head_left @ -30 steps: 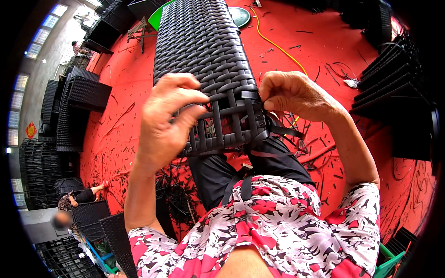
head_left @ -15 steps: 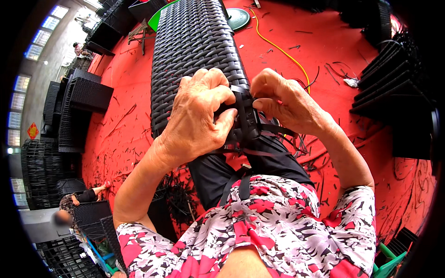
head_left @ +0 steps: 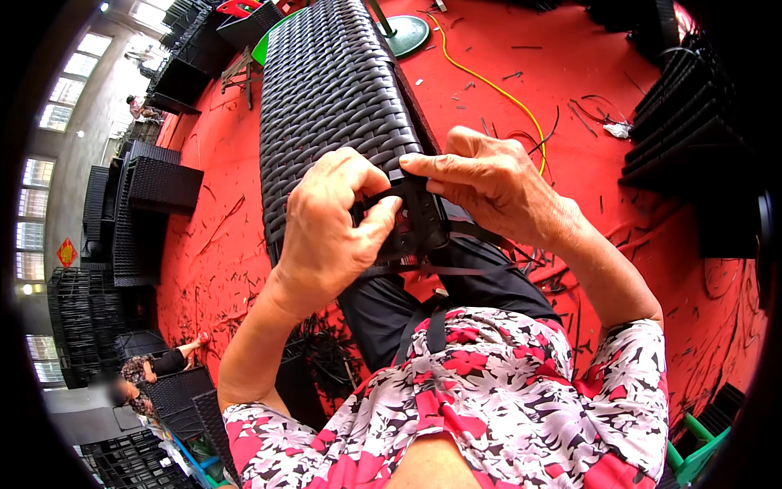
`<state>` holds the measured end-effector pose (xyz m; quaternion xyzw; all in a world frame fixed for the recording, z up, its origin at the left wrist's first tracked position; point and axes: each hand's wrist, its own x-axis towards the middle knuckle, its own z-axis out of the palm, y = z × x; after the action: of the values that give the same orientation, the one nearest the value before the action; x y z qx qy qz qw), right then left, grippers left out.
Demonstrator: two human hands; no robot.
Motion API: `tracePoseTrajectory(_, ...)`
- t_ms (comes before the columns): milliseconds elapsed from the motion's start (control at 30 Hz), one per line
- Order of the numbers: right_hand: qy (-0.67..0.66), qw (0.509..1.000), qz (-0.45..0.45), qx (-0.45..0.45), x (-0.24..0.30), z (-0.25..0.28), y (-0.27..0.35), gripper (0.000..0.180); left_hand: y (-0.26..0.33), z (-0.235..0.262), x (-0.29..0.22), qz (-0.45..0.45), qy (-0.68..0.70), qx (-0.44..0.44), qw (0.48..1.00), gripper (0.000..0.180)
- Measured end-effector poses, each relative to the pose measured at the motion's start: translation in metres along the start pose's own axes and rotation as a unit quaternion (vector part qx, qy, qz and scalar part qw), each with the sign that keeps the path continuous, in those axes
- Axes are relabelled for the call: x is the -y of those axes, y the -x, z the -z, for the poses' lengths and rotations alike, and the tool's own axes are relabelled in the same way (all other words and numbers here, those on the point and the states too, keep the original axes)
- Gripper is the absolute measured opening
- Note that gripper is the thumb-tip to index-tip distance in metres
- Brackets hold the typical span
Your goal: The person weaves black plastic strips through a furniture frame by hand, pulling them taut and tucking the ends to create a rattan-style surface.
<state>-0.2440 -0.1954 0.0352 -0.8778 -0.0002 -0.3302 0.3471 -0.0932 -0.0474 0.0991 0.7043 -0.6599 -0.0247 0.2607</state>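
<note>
A long black woven wicker piece (head_left: 330, 90) stretches away from my lap, its near end showing a bare frame with loose flat strips. At that end, my left hand (head_left: 330, 232) has thumb and curled fingers closed on a black plastic strip (head_left: 419, 208). My right hand (head_left: 497, 183) is pinched at the strip by the right corner of the weave, the forefinger laid along the edge and the thumb under it. The fingers partly cover where the strip enters the weave. More strip ends (head_left: 468, 270) hang over my dark trousers.
Strip scraps litter the red floor covering (head_left: 489, 90), crossed by a yellow cable (head_left: 501, 91). Black woven pieces (head_left: 163, 183) stand at the left, and stacked black ones (head_left: 680, 122) at the right. Another person (head_left: 147, 379) sits at the lower left. A round green base (head_left: 407, 37) lies beyond.
My right hand has shifted left over the edge, its forefinger now stretched onto the weave. My left hand has moved slightly down and left. The view has shifted a little.
</note>
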Motion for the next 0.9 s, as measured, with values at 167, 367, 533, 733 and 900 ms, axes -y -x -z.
tracePoseTrajectory(167,-0.122,0.992,-0.034,-0.008,-0.002,0.005,-0.013,0.019,-0.005,-0.001,-0.002,0.061,0.081,0.040,0.994,0.013)
tracePoseTrajectory(367,-0.437,0.858,-0.267,0.041,-0.008,0.003,-0.023,0.013,-0.002,-0.002,0.001,0.054,0.068,0.035,0.996,0.013)
tracePoseTrajectory(533,-0.489,0.800,-0.346,0.022,-0.006,0.004,-0.023,0.014,-0.001,-0.007,0.002,0.049,0.108,0.001,0.993,0.015)
tracePoseTrajectory(733,-0.489,0.781,-0.386,0.033,-0.003,0.007,-0.027,0.015,0.002,-0.009,0.007,0.050,0.125,-0.006,0.991,0.015)
tracePoseTrajectory(900,-0.474,0.788,-0.388,0.060,0.000,0.012,-0.030,0.015,0.003,-0.010,0.009,0.024,0.123,-0.014,0.992,0.015)
